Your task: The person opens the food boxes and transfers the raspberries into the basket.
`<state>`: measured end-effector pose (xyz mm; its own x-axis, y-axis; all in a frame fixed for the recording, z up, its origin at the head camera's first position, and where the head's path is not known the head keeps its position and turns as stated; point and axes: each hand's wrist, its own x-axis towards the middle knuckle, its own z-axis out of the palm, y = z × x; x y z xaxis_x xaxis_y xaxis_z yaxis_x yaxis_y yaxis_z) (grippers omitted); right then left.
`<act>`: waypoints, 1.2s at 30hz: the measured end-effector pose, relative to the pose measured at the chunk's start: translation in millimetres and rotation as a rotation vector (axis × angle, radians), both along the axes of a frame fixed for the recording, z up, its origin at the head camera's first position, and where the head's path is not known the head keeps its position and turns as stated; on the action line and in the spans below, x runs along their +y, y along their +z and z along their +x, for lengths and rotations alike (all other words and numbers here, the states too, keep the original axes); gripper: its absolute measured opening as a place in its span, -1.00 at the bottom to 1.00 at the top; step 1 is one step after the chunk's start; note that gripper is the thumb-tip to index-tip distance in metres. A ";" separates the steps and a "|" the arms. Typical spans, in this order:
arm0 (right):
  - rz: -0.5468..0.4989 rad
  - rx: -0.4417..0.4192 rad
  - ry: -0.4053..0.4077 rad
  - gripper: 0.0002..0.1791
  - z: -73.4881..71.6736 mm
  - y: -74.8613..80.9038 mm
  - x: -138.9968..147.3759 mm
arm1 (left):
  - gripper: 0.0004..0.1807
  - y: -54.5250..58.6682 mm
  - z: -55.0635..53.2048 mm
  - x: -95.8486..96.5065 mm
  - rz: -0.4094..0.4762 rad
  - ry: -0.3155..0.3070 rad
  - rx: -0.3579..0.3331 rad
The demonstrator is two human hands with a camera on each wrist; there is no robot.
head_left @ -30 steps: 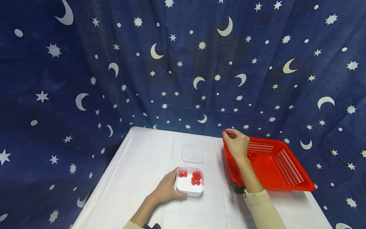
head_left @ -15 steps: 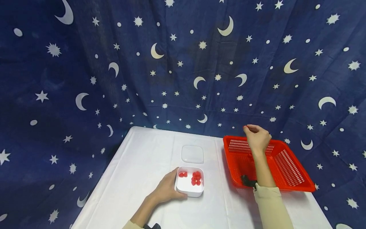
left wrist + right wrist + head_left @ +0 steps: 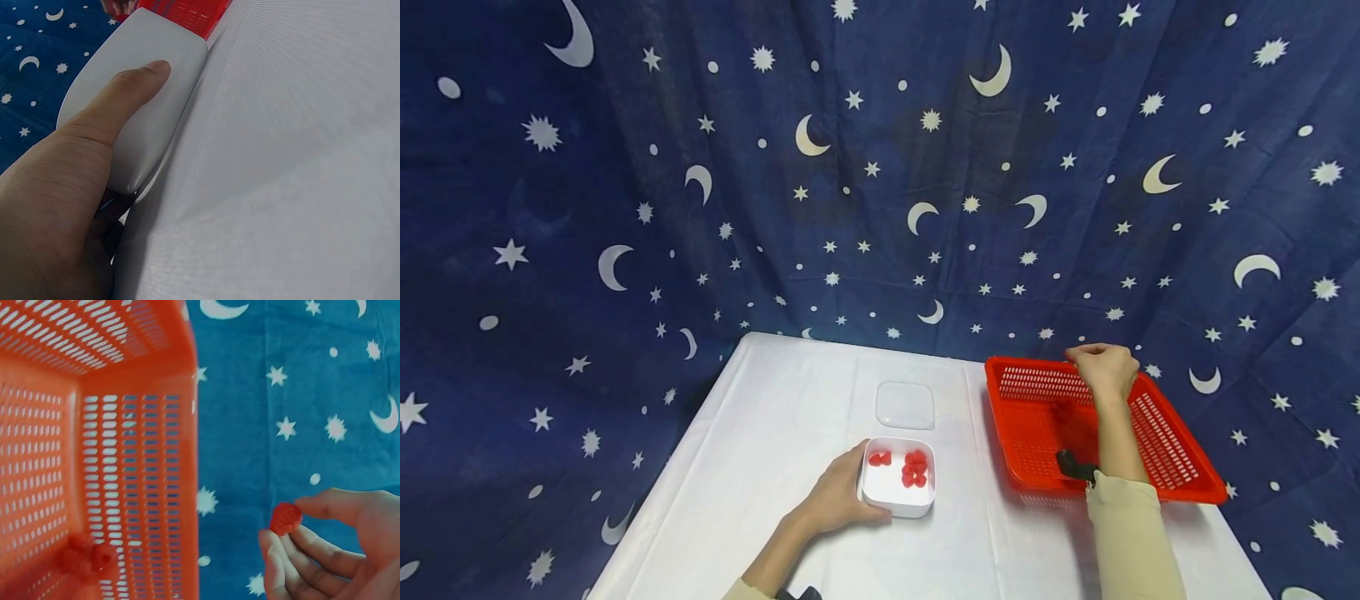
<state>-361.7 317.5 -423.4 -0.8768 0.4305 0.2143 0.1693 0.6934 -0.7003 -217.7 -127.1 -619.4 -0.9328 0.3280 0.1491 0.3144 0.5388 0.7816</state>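
Note:
My left hand holds a small white square box from its left side; in the left wrist view the thumb lies along the box wall. Inside the box sit several red raspberries in two groups. My right hand is raised over the back rim of a red slotted basket. Thumb and fingers pinch one raspberry, seen in the right wrist view but hidden from the head view. More blurred red raspberries lie in the basket.
A clear square lid lies flat behind the box on the white-covered table. The basket takes up the table's right side. A dark blue cloth with moons and stars hangs behind the table.
My right hand has moved rightward, from the basket's back left corner to over its back rim, still pinching a raspberry. The left hand and box have stayed in place.

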 end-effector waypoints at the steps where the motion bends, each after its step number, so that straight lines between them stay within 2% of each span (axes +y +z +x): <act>1: 0.007 -0.031 0.010 -0.56 -0.9 -2.0 3.0 | 0.46 0.2 0.1 0.0 0.001 0.002 -0.005; 9: 0.154 -0.253 0.087 -0.60 -10.1 -20.3 20.0 | 0.47 0.9 1.9 -1.9 -0.005 0.018 -0.013; 14: 0.166 -0.349 0.101 -0.55 -13.3 -30.8 24.0 | 0.48 0.1 2.0 -1.8 -0.011 0.022 -0.014; 25: 0.181 -0.422 0.105 -0.60 -13.6 -55.2 30.4 | 0.47 -1.3 3.5 1.1 -0.001 0.013 -0.009; 36: 0.179 -0.466 0.145 -0.63 -18.3 -61.1 30.4 | 0.46 3.3 2.0 0.0 -0.005 0.009 0.004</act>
